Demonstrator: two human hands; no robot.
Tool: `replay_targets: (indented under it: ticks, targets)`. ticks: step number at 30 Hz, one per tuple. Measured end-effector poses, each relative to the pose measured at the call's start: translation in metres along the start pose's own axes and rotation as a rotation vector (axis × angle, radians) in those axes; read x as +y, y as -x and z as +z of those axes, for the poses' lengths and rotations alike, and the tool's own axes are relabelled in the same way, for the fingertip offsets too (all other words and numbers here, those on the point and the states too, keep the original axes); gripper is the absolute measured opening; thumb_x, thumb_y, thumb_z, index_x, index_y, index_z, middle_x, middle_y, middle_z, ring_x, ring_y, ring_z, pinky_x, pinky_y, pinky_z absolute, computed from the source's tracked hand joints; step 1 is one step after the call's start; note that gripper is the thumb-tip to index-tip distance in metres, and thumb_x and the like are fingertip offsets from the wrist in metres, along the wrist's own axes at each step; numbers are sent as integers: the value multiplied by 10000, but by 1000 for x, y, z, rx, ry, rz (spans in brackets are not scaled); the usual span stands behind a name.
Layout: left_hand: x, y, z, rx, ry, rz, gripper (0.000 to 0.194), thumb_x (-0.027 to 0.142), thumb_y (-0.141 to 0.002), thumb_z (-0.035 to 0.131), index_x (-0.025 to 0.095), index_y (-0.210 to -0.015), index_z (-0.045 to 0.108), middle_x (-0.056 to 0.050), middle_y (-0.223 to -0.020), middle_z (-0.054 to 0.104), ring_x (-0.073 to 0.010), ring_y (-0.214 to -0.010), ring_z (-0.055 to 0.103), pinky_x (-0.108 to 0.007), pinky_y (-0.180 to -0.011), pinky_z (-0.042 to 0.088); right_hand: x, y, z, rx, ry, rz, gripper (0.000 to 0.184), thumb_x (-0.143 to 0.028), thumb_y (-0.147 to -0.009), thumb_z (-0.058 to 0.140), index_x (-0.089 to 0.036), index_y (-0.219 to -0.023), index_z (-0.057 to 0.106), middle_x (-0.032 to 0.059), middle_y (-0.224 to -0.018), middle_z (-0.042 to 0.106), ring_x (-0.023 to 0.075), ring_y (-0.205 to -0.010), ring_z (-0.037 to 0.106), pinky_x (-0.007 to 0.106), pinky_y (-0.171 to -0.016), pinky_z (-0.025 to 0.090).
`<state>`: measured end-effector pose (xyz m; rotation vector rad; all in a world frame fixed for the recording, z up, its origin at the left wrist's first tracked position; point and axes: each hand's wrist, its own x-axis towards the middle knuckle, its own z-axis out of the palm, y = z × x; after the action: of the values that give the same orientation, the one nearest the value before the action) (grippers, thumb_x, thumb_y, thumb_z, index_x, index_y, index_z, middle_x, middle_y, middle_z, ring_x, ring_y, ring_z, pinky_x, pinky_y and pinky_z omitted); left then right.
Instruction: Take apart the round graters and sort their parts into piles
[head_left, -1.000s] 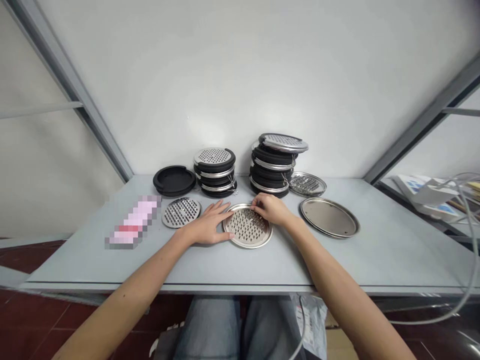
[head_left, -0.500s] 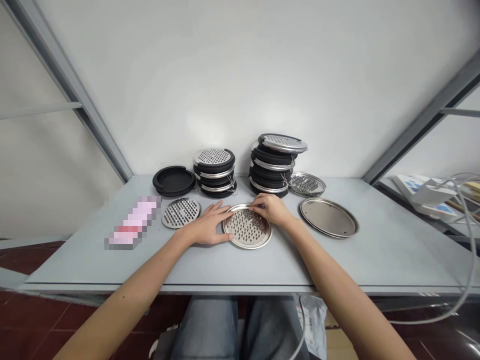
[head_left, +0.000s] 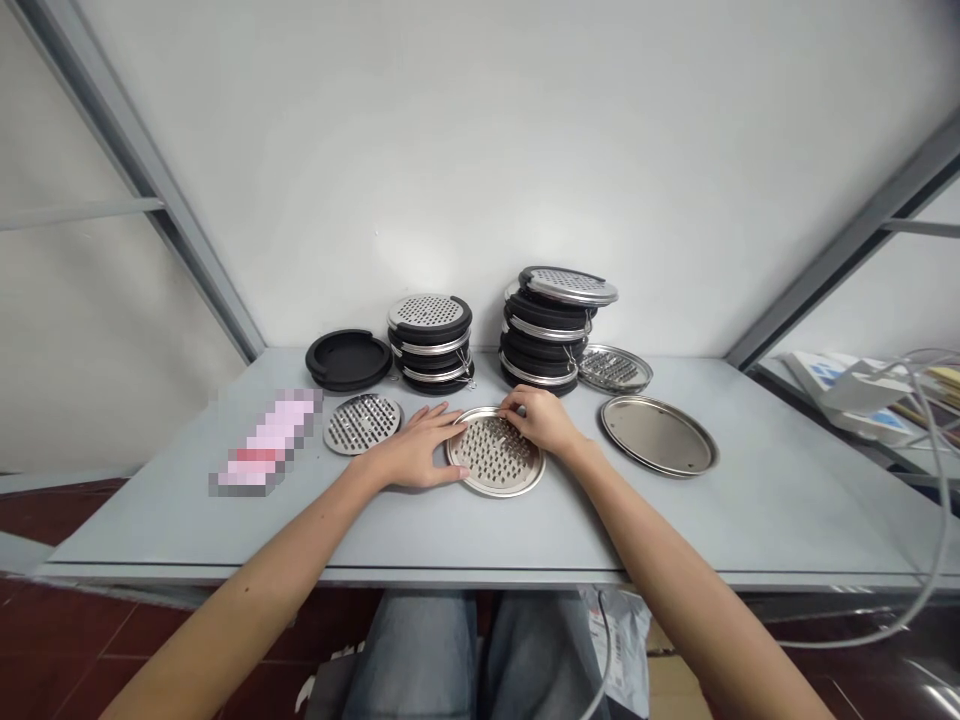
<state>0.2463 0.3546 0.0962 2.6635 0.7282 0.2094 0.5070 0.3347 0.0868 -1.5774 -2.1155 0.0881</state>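
A round metal grater plate (head_left: pixel 495 462) with a raised rim lies flat on the grey table before me. My left hand (head_left: pixel 418 447) rests at its left edge, fingers spread, with thumb and forefinger touching the rim. Over the plate's far right part, my right hand (head_left: pixel 541 415) is closed in a pinch. A small dark spot shows between its fingers, but I cannot make out what they hold. A second grater disc (head_left: pixel 363 425) lies left of my left hand. To the right is a smooth, round metal plate (head_left: pixel 660 435).
Along the wall stand a black ring-shaped holder (head_left: pixel 348 362), a short stack of black-and-metal graters (head_left: pixel 430 345) and a taller, leaning stack (head_left: pixel 551 330). Another grater disc (head_left: pixel 615 368) lies beside the tall stack. A blurred pink item (head_left: pixel 270 440) is at left; a white cable (head_left: pixel 941 540) hangs at right.
The fingers of my right hand have shifted slightly at the plate's far edge, and a small dark spot now shows between them. My left hand and the plate stay put.
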Motion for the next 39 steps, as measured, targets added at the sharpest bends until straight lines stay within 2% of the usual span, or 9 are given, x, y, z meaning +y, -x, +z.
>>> replay_targets:
  ticks: [7,19,24,39]
  targets:
    - [0,0,-2,-17,5,-1,807,656,-828,520,203,-1469,333,-88,-1559,239,-280,-1457,138,-474,-1182,107,-2,0,5,-33,55,-3,121,-182,-874,552,-169,-852,670,59,-886,652,161,-803,597,239,-721,411]
    - [1,1,-2,-17,3,-6,790,641,-843,510,212,-1475,310,-93,-1560,236,-263,-1455,160,-467,-1179,100,-6,0,8,-35,125,46,138,-181,-901,522,-154,-865,653,92,-899,659,178,-799,605,254,-726,418]
    - [-2,1,0,7,15,-3,778,627,-840,529,253,-1481,294,-82,-1556,251,-262,-1452,171,-478,-1177,106,-8,0,9,-31,155,84,147,-191,-907,518,-156,-896,660,100,-924,668,186,-812,615,261,-713,418]
    - [0,1,-2,11,26,-29,802,632,-833,534,220,-1481,302,-99,-1550,264,-262,-1451,177,-473,-1179,133,-5,1,12,21,124,95,160,-189,-912,507,-150,-902,662,99,-925,677,188,-836,622,259,-741,424]
